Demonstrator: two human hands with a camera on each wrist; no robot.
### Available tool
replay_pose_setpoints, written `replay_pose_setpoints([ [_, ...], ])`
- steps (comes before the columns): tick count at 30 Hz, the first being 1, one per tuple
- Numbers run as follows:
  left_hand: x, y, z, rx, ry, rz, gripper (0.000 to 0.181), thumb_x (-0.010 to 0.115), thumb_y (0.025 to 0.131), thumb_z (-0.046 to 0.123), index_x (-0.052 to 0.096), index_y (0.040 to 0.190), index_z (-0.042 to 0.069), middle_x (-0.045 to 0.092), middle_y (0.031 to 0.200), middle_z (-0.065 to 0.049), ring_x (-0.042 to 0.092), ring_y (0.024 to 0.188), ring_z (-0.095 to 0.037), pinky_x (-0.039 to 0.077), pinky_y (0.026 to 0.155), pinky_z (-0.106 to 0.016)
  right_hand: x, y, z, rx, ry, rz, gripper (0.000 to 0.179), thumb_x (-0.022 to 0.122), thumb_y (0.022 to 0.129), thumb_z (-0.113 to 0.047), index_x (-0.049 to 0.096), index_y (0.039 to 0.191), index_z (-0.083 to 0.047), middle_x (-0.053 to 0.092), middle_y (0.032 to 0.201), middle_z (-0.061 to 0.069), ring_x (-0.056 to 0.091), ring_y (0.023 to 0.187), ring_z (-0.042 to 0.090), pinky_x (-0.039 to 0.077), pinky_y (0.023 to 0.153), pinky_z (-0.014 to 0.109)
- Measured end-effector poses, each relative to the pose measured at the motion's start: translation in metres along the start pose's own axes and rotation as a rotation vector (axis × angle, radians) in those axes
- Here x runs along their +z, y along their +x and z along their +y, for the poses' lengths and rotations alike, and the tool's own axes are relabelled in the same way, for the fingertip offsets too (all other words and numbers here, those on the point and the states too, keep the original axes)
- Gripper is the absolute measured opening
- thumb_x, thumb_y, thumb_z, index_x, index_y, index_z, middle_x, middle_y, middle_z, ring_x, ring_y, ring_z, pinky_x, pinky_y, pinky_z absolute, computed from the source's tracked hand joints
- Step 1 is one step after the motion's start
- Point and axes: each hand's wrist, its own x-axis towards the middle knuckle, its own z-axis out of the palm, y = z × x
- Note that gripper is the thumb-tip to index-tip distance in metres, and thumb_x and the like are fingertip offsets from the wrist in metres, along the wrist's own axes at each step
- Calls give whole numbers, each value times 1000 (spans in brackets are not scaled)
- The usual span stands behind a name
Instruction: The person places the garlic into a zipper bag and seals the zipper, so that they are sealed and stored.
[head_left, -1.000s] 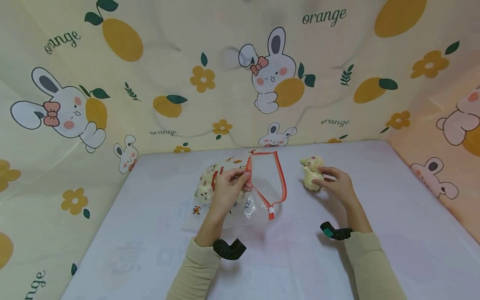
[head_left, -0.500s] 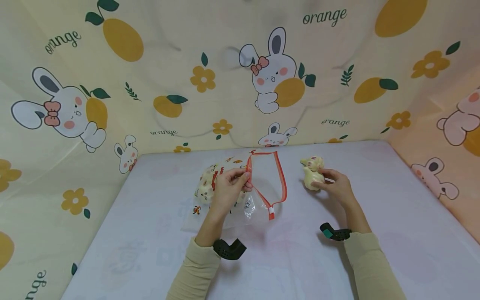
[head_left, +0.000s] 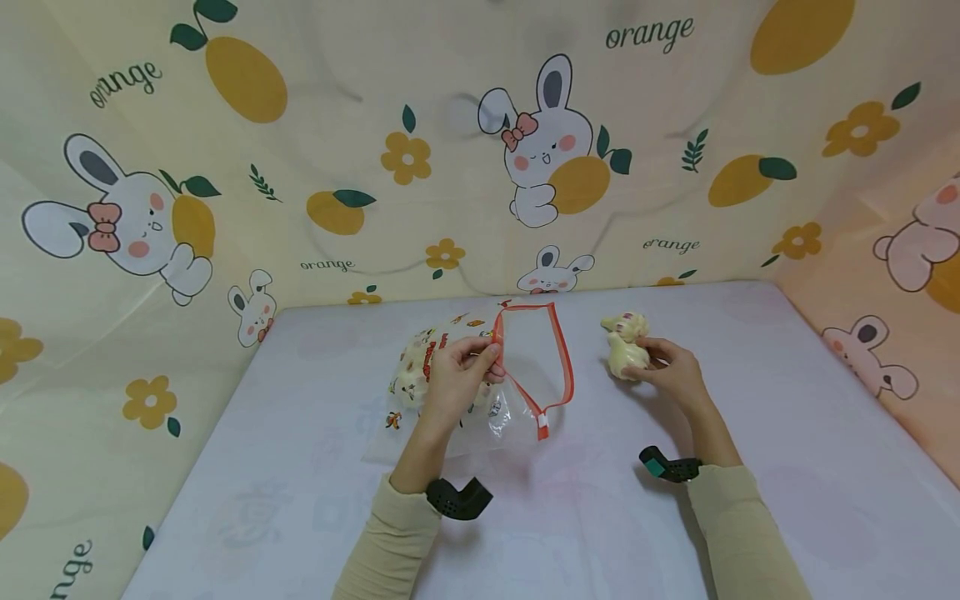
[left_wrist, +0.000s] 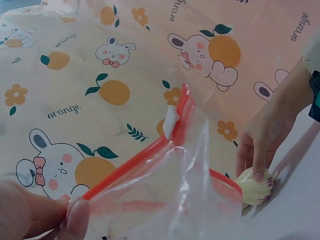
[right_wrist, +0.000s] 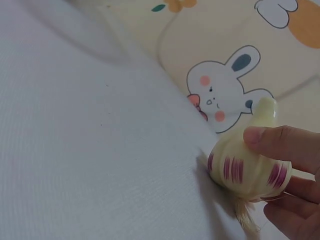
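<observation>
In the head view my left hand [head_left: 459,375] pinches the orange rim of a clear zip bag [head_left: 517,412] between thumb and fingers. The bag lies on its side, printed with small coloured pictures, its mouth spread toward the right. Pale rounded items inside it are partly hidden. A white zip slider [left_wrist: 171,122] shows at the rim's corner in the left wrist view. My right hand [head_left: 675,367] grips a cream garlic bulb [right_wrist: 245,165] with purple streaks and a root tuft. Close behind it in the head view is a second garlic-like bulb [head_left: 628,323], streaked purple.
A white-covered table [head_left: 300,517] carries everything. Patterned cloth walls [head_left: 450,125] with rabbits and oranges enclose its back and sides. A black wrist camera [head_left: 459,498] sits on the left wrist and another black wrist camera [head_left: 669,465] on the right.
The right hand shifts very slightly to the left, and the garlic bulb in it turns a little. My left hand and the bag hold still.
</observation>
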Motion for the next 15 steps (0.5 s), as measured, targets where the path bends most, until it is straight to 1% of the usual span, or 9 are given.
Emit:
replay_pose_setpoints([
  [2, 0, 0, 0, 5, 0, -2, 20, 60, 93, 4, 65, 108, -8, 68, 79, -17, 63, 58, -2, 60, 60, -20, 0, 0, 1, -2, -1, 2, 61, 77, 82, -17, 51, 131, 7, 52, 136, 30, 50, 126, 40, 38, 79, -8],
  [6, 0, 0, 0, 10, 0, -5, 21, 60, 94, 5, 65, 109, -8, 68, 84, -26, 63, 58, -2, 59, 60, -18, 0, 1, 3, -8, -6, 1, 61, 77, 82, -16, 51, 132, 7, 52, 135, 30, 50, 126, 40, 36, 79, -9],
  [8, 0, 0, 0, 8, 0, -3, 21, 60, 94, 5, 65, 109, -8, 68, 84, -26, 63, 58, -2, 59, 60, -18, 0, 1, 3, -7, -4, -1, 61, 77, 82, -16, 50, 132, 7, 52, 135, 31, 50, 126, 40, 36, 79, -9],
  [9, 0, 0, 0, 9, 0, -3, 21, 60, 94, 5, 65, 109, -8, 68, 83, -25, 63, 58, -2, 60, 60, -18, 0, 1, 3, -7, -3, -2, 61, 77, 82, -16, 50, 132, 7, 52, 135, 31, 50, 127, 40, 37, 79, -9],
  [13, 0, 1, 0, 10, -5, -3, 20, 60, 93, 4, 65, 108, -9, 68, 76, -14, 63, 58, -2, 59, 59, -18, 0, 1, 3, -6, 9, -5, 62, 77, 82, -15, 49, 133, 8, 52, 136, 30, 49, 128, 41, 37, 79, -9],
  [15, 0, 1, 0, 11, -8, -5, 20, 60, 93, 4, 65, 108, -9, 68, 75, -10, 63, 58, -2, 59, 59, -17, 0, 1, 3, -8, 18, -9, 62, 77, 82, -12, 49, 133, 8, 51, 137, 30, 49, 129, 42, 38, 79, -8],
])
